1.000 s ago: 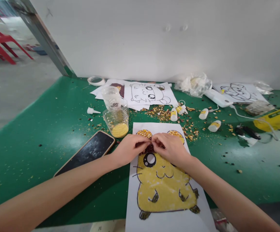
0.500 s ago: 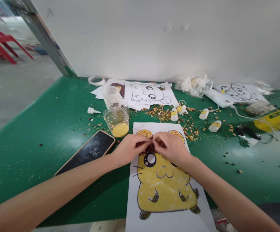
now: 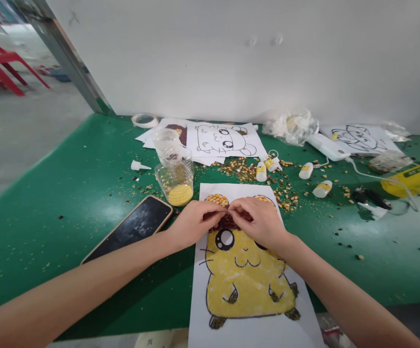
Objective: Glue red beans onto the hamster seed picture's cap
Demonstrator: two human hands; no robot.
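Though partly hidden beneath left hand [image 3: 193, 222] and right hand [image 3: 259, 222], easy to make out on the green table [image 3: 50, 232]: a white sheet [image 3: 253, 333], flat, with long axis running almost straight away from the near side and low end reaching past the table's near edge. On it, a yellow hamster [image 3: 246, 290], pointing ears [image 3: 217, 199] toward the wall [image 3: 195, 63] and feet [image 3: 217, 322] toward the camera. Just left of the sheet, a phone [image 3: 132, 224], partly under the left forearm [image 3: 86, 290], and a clear cup [image 3: 164, 176] with yellow grains [image 3: 180, 195]. Beyond the top edge, scattered seeds [image 3: 241, 169], small bottles [image 3: 261, 172] and more drawings [image 3: 210, 140]; farther right, a plastic bag [image 3: 292, 128] and a white device [image 3: 328, 146]. Blocking a full view, right hand, over part of one ear. On the hamster's forehead, a dark red patch [image 3: 228, 223], directly below the fingertips. Pinched together on each hand, thumb and forefinger, with both pinches meeting tip to tip; impossible to tell of anything held between.
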